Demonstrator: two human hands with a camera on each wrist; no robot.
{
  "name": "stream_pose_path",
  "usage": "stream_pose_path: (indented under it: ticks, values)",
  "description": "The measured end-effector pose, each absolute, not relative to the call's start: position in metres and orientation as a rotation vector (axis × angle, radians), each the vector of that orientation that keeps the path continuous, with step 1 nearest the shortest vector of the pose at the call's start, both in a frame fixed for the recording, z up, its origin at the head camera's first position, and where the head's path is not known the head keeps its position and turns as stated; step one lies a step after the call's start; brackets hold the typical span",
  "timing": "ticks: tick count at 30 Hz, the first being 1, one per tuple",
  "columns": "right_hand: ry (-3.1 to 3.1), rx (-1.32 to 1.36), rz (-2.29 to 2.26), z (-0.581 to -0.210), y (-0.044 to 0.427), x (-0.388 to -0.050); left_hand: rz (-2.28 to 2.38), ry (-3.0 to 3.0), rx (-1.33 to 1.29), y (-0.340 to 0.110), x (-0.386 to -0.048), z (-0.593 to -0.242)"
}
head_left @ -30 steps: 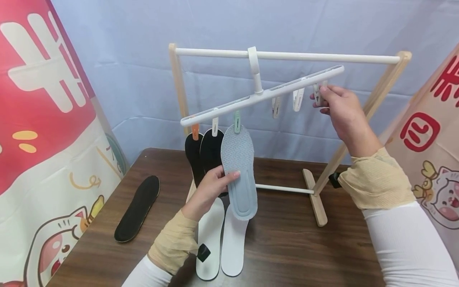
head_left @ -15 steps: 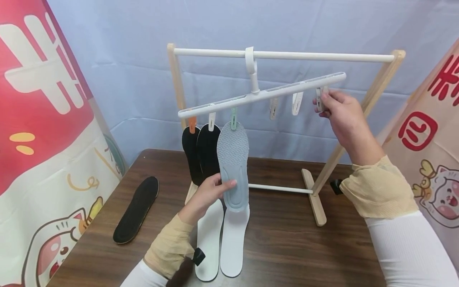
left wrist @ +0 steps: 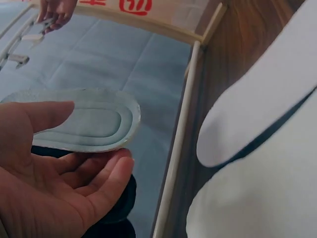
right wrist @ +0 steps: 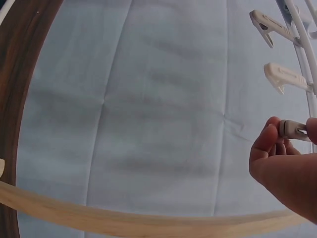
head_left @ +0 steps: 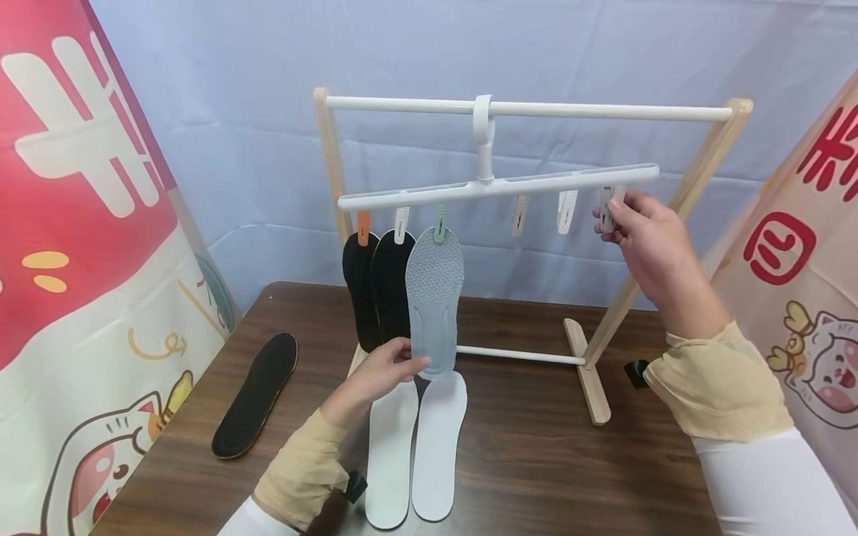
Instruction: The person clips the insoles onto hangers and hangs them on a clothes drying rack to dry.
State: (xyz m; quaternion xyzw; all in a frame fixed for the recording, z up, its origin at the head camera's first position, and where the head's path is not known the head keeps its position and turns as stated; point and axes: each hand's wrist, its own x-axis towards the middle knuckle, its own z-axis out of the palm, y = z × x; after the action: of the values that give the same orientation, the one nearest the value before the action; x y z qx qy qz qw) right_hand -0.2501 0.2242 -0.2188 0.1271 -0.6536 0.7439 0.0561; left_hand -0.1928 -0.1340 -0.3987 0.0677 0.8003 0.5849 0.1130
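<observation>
A light blue insole (head_left: 434, 298) hangs from a green clip (head_left: 439, 223) on the white hanger (head_left: 536, 182). My left hand (head_left: 385, 368) is at its lower end, fingers relaxed. In the left wrist view, the thumb (left wrist: 52, 114) lies over the insole's face and the fingers (left wrist: 111, 168) sit along its underside; firm contact cannot be made out. My right hand (head_left: 646, 223) pinches the grey-white clip (head_left: 608, 210) at the hanger's right end, also visible in the right wrist view between thumb and fingers (right wrist: 267, 141). Two black insoles (head_left: 392, 286) hang left of the blue one.
A wooden rack with a white top rod (head_left: 603, 112) carries the hanger. Two free clips (head_left: 566, 212) hang between the blue insole and my right hand. On the brown table (head_left: 523, 447) lie two white insoles (head_left: 439, 447) and a black insole (head_left: 256, 394).
The hanger's right end has come down with my right hand and its left end has risen, so it tilts less. My left hand has slid down the blue insole, its fingers loosening.
</observation>
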Motion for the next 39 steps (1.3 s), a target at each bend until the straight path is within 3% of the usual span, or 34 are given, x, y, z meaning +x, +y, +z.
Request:
stream_pose_path:
  ticks: [39]
  values:
    - [-1.758,0.619,2.272,-0.263,0.228,-0.227,1.157,2.894,-0.037,-0.284,-0.168,-0.423]
